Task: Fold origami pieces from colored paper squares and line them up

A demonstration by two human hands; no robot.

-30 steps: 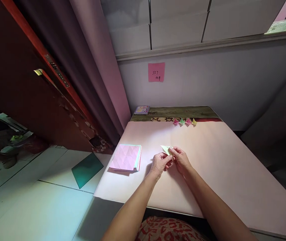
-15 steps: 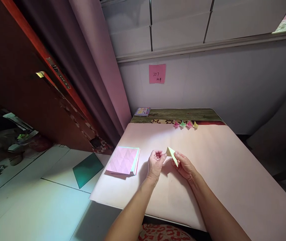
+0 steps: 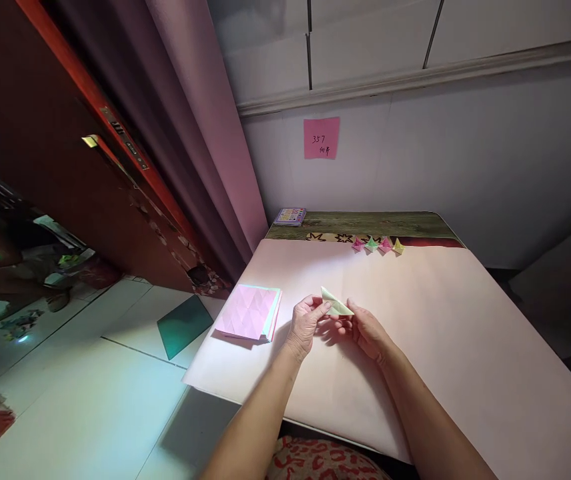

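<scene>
A small pale yellow folded paper point(image 3: 336, 305), roughly triangular, is held just above the table between my two hands. My left hand point(image 3: 307, 321) pinches its left side, the thumb lying across the front. On the other side, my right hand point(image 3: 367, 329) has its thumb and fingers at the paper's right corner. To the left of my hands lies a stack of square paper sheets point(image 3: 249, 312), pink patterned on top. Several small folded paper pieces point(image 3: 378, 246) in pink, green and yellow stand in a row toward the far edge.
A pale pink covering point(image 3: 445, 333) lies over the table point(image 3: 355, 224). A printed pack point(image 3: 290, 217) rests at the far left corner. A pink note point(image 3: 321, 138) is on the wall. A curtain, an open door and a green mat point(image 3: 185, 327) are left; another person sits beyond.
The yellow paper has turned in my hands and moved slightly left. My left hand now grips its left side, with the thumb on its front. The view has shifted a little.
</scene>
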